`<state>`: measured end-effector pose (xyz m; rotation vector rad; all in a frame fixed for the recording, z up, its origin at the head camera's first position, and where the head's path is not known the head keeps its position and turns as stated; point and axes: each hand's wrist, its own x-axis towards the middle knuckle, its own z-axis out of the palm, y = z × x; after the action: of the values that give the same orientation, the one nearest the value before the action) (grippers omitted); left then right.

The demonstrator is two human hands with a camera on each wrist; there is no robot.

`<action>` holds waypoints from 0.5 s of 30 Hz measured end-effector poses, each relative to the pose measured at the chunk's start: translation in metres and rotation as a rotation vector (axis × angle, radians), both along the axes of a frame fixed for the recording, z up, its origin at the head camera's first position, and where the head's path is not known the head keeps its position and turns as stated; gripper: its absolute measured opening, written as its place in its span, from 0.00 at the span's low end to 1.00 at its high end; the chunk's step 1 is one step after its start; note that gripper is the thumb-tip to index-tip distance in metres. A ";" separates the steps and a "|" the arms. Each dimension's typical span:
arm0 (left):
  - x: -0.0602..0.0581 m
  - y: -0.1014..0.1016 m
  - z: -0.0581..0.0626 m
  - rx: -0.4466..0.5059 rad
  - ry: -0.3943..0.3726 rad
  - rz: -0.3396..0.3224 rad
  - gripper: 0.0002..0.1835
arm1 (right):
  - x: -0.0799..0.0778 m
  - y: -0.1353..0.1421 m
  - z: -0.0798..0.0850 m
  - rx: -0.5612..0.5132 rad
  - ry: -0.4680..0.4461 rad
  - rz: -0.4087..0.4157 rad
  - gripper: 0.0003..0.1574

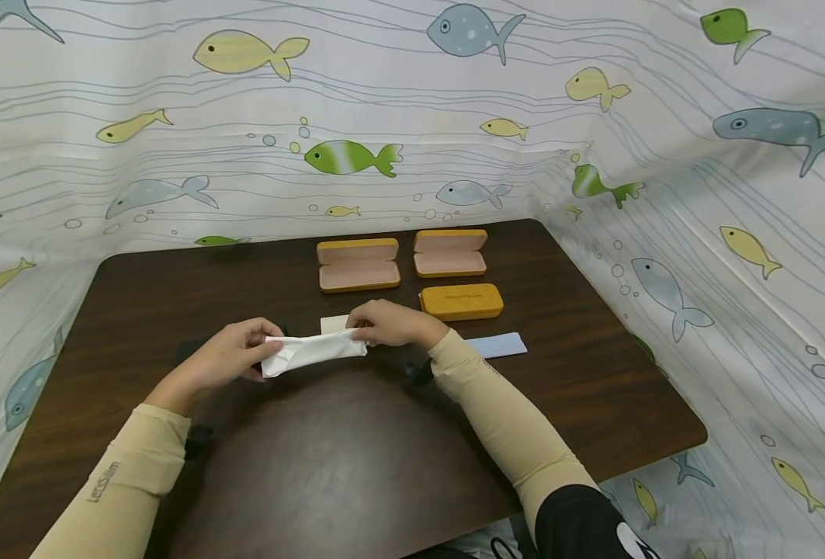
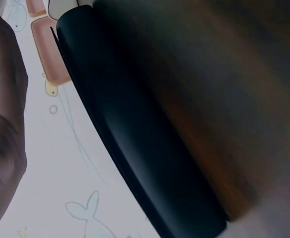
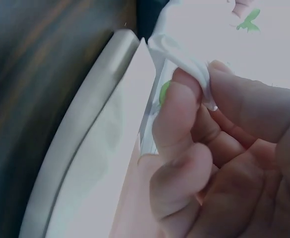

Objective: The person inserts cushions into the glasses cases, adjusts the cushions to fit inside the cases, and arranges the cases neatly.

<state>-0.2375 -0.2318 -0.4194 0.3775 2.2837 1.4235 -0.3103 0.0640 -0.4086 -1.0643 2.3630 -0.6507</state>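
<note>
Above the middle of the table, both hands hold a white, soft, crinkled wrapped packet (image 1: 314,352); what is inside it does not show. My left hand (image 1: 233,353) grips its left end, thumb in front. Thumb and forefinger of my right hand (image 1: 391,322) pinch the right end, and in the right wrist view the thin white edge (image 3: 184,62) lies between them. Behind the packet sits a cream case (image 1: 333,324), partly covered by the right hand. A dark case (image 2: 130,124) lies near the left hand, mostly hidden by the arm in the head view.
Two yellow cases stand with lids up at the back, a left one (image 1: 359,276) and a right one (image 1: 450,264). A closed yellow case (image 1: 462,302) lies before them. A light blue case (image 1: 499,345) is beside the right forearm. Fish-patterned curtain (image 1: 384,85) surrounds the brown table (image 1: 594,349).
</note>
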 end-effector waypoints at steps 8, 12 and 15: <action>-0.022 0.015 0.005 -0.012 0.000 0.051 0.18 | -0.020 0.011 -0.003 0.011 0.025 -0.058 0.12; -0.033 0.021 0.006 -0.013 -0.021 0.078 0.18 | -0.027 0.016 -0.003 0.009 0.006 -0.086 0.13; -0.041 0.023 0.004 -0.012 -0.049 0.102 0.19 | -0.034 0.017 -0.004 0.003 -0.004 -0.107 0.13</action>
<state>-0.2783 -0.2085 -0.4151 0.2225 2.3005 1.4510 -0.3447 0.0806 -0.4123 -0.9391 2.4297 -0.6864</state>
